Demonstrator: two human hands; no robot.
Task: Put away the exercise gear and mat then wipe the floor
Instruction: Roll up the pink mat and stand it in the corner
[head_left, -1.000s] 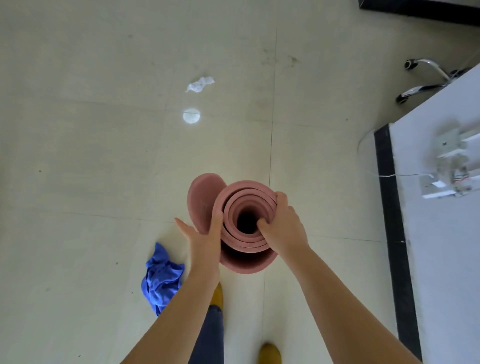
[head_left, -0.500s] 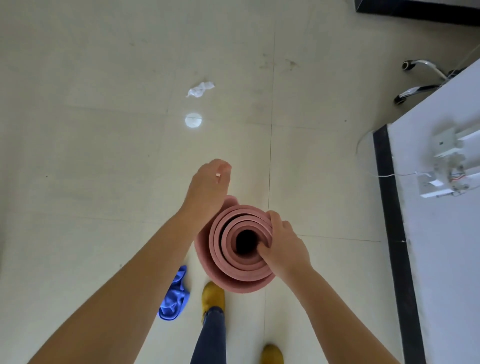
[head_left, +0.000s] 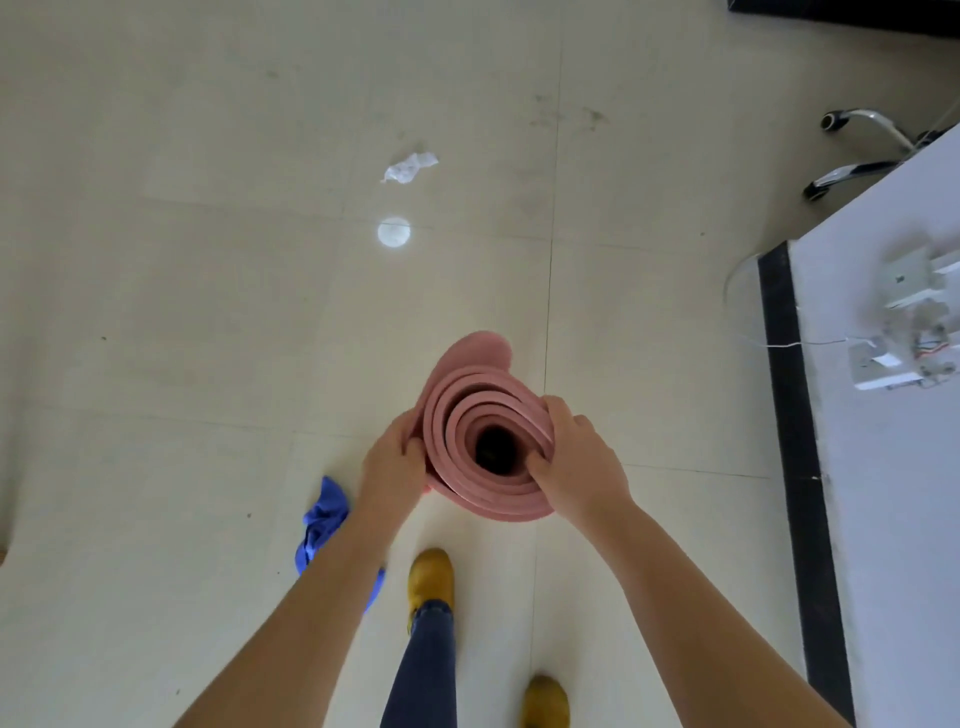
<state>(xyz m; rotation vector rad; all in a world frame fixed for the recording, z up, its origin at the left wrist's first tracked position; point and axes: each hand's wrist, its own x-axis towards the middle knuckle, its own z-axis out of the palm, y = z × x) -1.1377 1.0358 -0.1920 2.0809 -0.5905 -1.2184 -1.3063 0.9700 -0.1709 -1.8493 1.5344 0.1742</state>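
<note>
Mat (head_left: 470, 410), pink and rolled into a coil, stands on end in front of me, its open spiral facing up at my head so I look straight down the dark core; I hold it upright because the roll is easier to square and tighten from the top edge than when it lies flat. My left hand (head_left: 392, 465) wraps the outer wall at about 9 o'clock of the coil, fingers curled onto the foam, so that grip is closed on the mat and keeps the outer layers from springing loose; the free tail of the mat bulges out at 12 o'clock, which I judge is why the roll needs more snugging before it goes away. My right hand (head_left: 574, 462) clamps the rim at 3 o'clock, thumb hooked inside the spiral and fingers over the outer turns, pinching the layers together. A blue cloth (head_left: 322, 522) lies crumpled on the floor (head_left: 182, 338) at 8 o'clock of the roll, just beside my left forearm, presumably waiting for the wiping; a white scrap (head_left: 410, 167) and a pale round spot (head_left: 394, 231) sit well apart at 12 o'clock. At 3 o'clock stands a white counter (head_left: 883, 519) with small parts on it.
</note>
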